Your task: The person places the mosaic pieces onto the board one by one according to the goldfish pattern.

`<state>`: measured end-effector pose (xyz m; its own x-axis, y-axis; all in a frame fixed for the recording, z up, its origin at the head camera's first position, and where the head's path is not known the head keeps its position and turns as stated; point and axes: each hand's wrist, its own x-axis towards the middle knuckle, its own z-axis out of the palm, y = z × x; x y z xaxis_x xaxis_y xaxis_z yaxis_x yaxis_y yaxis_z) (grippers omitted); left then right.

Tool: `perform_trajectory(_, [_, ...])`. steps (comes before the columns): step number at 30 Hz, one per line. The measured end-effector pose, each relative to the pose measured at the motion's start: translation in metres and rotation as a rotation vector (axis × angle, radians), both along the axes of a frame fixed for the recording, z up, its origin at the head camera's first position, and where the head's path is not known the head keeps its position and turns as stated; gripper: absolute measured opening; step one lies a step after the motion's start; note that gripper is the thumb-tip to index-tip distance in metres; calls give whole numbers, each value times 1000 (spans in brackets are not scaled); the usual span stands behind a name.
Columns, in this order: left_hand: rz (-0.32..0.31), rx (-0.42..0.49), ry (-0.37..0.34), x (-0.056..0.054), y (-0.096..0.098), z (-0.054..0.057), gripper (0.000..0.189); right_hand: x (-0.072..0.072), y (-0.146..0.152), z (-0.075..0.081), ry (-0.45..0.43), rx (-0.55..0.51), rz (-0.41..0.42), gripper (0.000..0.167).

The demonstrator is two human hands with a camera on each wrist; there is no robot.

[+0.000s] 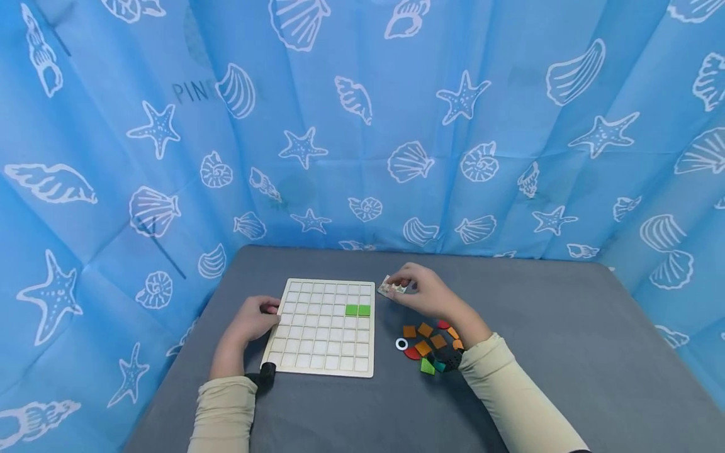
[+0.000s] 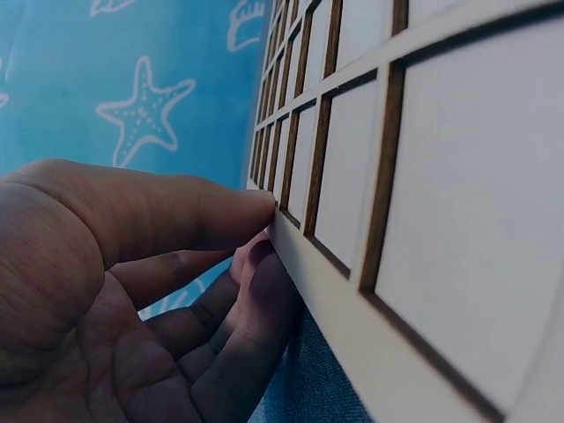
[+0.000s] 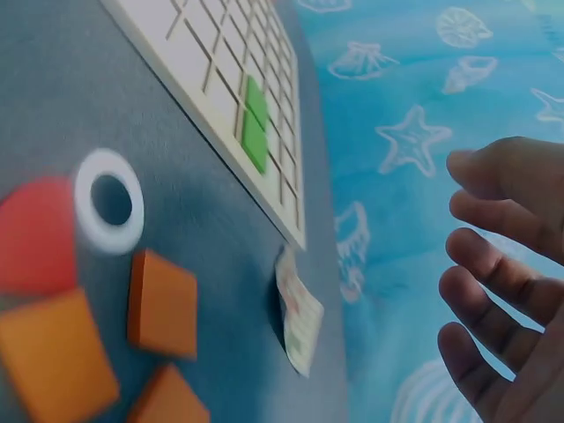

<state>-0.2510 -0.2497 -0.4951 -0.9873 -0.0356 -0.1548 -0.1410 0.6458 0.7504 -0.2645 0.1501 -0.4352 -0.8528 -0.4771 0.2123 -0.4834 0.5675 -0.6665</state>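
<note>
A pale wooden grid board lies on the grey table. Along its left edge my left hand pinches the rim, thumb on top and fingers lower down, as the left wrist view shows. Two green square tiles sit side by side in cells near the board's right side. Beyond the board's right edge is a small printed paper card, slightly curled. My right hand hovers by this card with loosely bent fingers; a gap separates them in the right wrist view.
Right of the board is a pile of pieces: several orange tiles, a red rounded piece, a white ring, a green tile and a teal piece. The right forearm partly covers them. A blue shell-patterned curtain hangs behind the table.
</note>
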Motion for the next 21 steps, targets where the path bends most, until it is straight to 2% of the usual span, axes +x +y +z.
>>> perform_trajectory(3, [-6,-2,10,-1,-1,1,44,8,15,5,5,-14,-3,23])
perform_trajectory(7, [0,-7,7,-2,0,2,44,24,32,2,-8,1,6,22])
perform_trajectory(15, [3,-11,7,-1,1,3,43,64,51,-18,-68,12,47,23])
perform_trajectory(21, [2,-17,6,0,0,1,43,82,61,-34,-117,51,75,23])
